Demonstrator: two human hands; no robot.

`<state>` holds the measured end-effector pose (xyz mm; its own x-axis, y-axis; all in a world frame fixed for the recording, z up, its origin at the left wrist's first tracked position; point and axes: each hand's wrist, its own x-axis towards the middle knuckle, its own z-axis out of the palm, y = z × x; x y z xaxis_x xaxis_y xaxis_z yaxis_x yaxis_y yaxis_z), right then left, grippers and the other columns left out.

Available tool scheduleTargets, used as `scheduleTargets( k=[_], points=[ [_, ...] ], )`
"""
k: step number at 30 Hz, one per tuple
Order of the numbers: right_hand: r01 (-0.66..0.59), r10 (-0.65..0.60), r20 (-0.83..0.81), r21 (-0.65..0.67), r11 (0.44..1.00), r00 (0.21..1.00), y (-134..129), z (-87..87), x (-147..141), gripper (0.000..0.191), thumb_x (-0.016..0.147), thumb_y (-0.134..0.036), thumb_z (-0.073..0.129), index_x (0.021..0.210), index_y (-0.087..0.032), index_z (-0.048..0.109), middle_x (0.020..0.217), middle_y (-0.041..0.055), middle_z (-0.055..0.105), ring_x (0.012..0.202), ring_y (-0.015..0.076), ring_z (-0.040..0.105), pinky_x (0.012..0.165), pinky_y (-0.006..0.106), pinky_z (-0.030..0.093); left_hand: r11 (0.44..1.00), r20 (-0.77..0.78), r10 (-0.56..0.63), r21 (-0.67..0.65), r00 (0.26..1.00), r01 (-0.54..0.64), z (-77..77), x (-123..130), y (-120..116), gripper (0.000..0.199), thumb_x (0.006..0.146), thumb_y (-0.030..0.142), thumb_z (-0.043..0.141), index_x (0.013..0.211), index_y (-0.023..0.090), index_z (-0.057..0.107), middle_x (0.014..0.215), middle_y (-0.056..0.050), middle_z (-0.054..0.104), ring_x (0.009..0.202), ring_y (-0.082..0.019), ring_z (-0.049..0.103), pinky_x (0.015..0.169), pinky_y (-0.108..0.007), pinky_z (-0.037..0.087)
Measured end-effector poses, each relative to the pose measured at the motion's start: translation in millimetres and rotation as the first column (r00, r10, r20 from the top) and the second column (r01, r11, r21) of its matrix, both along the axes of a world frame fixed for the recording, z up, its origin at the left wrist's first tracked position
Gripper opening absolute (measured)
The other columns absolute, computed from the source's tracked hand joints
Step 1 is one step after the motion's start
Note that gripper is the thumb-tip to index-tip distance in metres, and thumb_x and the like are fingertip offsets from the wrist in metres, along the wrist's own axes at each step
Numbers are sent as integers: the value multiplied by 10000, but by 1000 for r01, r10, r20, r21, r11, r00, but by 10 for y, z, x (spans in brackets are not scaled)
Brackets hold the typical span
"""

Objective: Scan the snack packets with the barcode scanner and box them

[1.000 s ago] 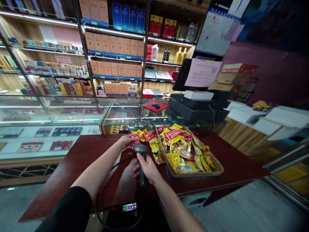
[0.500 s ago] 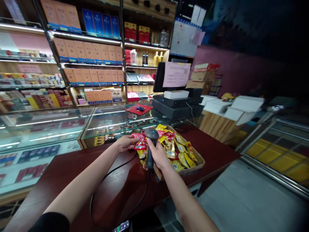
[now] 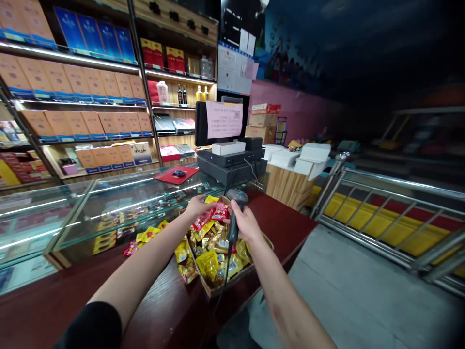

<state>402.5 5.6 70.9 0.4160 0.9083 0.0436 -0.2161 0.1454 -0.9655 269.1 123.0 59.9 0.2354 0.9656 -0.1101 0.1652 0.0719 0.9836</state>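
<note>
The counter (image 3: 174, 310) is dark red wood, smooth and shiny. Behind it stands a long glass case (image 3: 90, 203) with lights inside. Tall wooden shelves (image 3: 90, 97) fill the wall, full of tan, blue and red boxes. A black till (image 3: 232, 162) sits at the far end with a pink paper on its screen. The floor (image 3: 356, 286) is grey, with a metal rail beside it.

The right hand (image 3: 249, 225) has its grip closed around the handle of a black scanner (image 3: 235, 213). The scanner stands almost upright, long way up and down, and its rounded head points left at the packet. Its thin black cord hangs down.

The left hand (image 3: 198, 206) pinches a small red packet (image 3: 220, 212) by its left end, just beside the scanner head. The packet is flat and crinkly and lies sideways.

Below both hands a shallow brown tray (image 3: 218, 290) holds many shiny yellow, gold and red packets. More packets (image 3: 145, 237) lie loose on the counter to the left.
</note>
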Motion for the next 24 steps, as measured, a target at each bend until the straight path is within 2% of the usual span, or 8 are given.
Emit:
scheduleTargets(
  k=[2,5,8,10,14,17,20,24],
  points=[
    [16,-16,-6,-4,1000,1000,-12,-15,0,425,737,-484,667,1015,-173,585,1124,117,662,991,264,661,637,317,611,1000,-23,-14,25,1000,14,-8,-81,5,828,547,357,858,1259,93,527,767,-69,695,651,-169,655,484,-215,485],
    [-31,31,-18,10,999,999,-64,-25,-125,438,759,-485,644,1061,-175,578,1137,117,652,1028,271,648,634,322,616,999,-19,-26,23,999,27,33,-382,-39,706,578,354,840,1181,93,581,790,-74,697,694,-169,655,528,-235,520],
    [-167,167,-38,13,986,985,-139,-23,-404,443,771,-476,634,1107,-194,570,1163,100,641,1059,274,635,616,328,619,999,-63,3,51,998,0,44,-877,-96,622,585,383,824,1108,109,625,761,-58,692,704,-171,656,563,-247,535],
    [-276,275,-65,-9,961,959,-188,-30,-650,433,779,-460,632,1116,-196,569,1166,98,638,1045,275,642,611,337,621,996,-110,46,79,993,-37,-15,-1272,-139,593,579,417,814,1064,119,649,764,-58,692,729,-186,663,567,-253,537],
    [-436,428,-104,-70,897,898,-261,-138,-1179,440,775,-442,644,1121,-182,565,1145,106,640,1005,275,657,594,351,621,982,-170,189,58,967,-182,-294,-2022,-271,472,652,402,754,1028,129,668,819,-69,704,762,-190,675,583,-249,534],
    [-501,488,-121,-129,856,865,-291,-350,-1530,447,757,-452,668,1097,-183,561,1134,112,634,983,270,661,549,334,612,967,-276,254,63,927,-246,-573,-2433,-390,345,745,288,659,1050,126,668,828,-71,713,754,-185,680,629,-257,531],
    [-536,517,-140,-210,818,844,-319,-632,-1794,412,755,-478,666,1022,-183,560,1119,118,625,986,269,656,514,302,599,943,-437,333,175,836,-284,-847,-2697,-461,301,765,176,590,1048,127,680,888,-79,725,821,-187,679,732,-254,511],
    [-551,533,-145,-289,783,834,-369,-932,-1984,423,757,-504,660,1006,-187,532,1083,111,606,988,269,654,492,281,595,893,-557,450,301,698,-336,-1132,-2863,-431,427,766,136,554,1187,148,626,1107,-103,687,1013,-205,638,863,-256,458]
  ],
)
